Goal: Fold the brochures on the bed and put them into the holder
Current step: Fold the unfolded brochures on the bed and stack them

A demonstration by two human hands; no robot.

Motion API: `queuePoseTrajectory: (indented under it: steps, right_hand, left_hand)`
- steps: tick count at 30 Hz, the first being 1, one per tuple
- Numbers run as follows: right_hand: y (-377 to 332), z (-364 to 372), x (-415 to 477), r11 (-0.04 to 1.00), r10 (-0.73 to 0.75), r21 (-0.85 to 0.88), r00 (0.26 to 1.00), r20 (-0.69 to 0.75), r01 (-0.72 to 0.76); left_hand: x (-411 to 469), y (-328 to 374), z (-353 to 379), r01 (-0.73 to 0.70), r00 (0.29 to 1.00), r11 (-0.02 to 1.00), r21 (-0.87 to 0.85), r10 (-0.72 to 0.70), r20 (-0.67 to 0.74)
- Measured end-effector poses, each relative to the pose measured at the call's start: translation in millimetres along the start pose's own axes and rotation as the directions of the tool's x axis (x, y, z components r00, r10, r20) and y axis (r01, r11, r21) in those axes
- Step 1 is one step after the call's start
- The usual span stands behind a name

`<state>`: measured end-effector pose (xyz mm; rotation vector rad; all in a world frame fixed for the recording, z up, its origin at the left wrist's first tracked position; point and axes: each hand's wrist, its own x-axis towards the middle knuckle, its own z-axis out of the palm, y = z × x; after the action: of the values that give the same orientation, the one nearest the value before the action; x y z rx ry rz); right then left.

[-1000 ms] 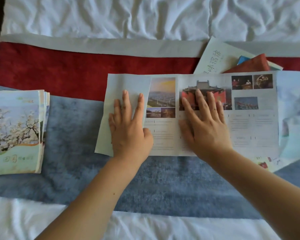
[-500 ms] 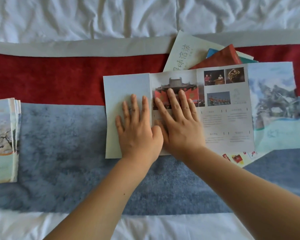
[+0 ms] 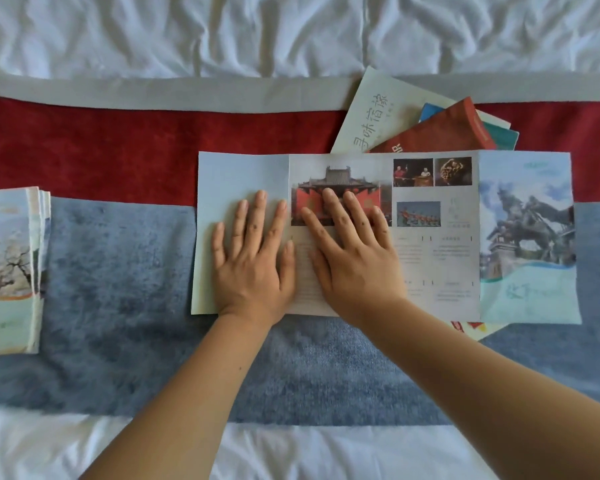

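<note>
A wide brochure (image 3: 440, 244) lies spread across the bed runner, its leftmost panel folded over so a plain pale-blue back faces up. My left hand (image 3: 253, 261) lies flat on that folded panel, fingers apart. My right hand (image 3: 354, 251) presses flat beside it on the panel with the red temple photo. The two hands nearly touch at the fold line. At the far left edge lies a stack of folded brochures (image 3: 7, 271) with a blossoming-tree cover. No holder is in view.
More brochures (image 3: 426, 123), white, red and teal, fan out from under the top edge of the spread one. Another corner peeks out below it (image 3: 475, 329). The bed runner has red (image 3: 118, 150) and blue-grey (image 3: 118, 289) bands on white sheets.
The leftmost panel went from open to folded flat over its neighbour. My hands came together at the fold. The view has shifted, so the folded stack now sits at the left edge.
</note>
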<state>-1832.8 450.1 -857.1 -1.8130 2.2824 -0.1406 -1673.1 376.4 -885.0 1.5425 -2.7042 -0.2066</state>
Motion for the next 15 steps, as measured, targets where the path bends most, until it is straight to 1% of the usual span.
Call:
queuePoseTrajectory:
  steps: [3,7,11,15]
  right_hand:
    - [-3.7,2.9,-4.9,0.997,-0.073,-0.037,0.997,0.01,0.073]
    - [-18.7,9.1,-7.1,0.993,-0.116,-0.032,0.992,0.051,0.118]
    - [-40.1,19.0,-6.1,0.994,-0.097,-0.047,0.992,0.075,0.101]
    - [-56.8,27.7,-7.4,0.996,-0.071,-0.042,0.995,0.073,0.074]
  left_hand:
    - [-7.1,-34.6,-4.7,0.045,0.999,0.999,0.025,-0.045,0.006]
    - [-22.4,-80.6,-10.8,0.107,0.994,0.994,0.016,-0.107,0.013]
    - [-34.5,-122.2,-19.5,0.134,0.991,0.991,0.008,-0.134,0.021]
    - [-37.6,-146.5,-27.1,0.09,0.996,0.994,-0.065,-0.089,0.014]
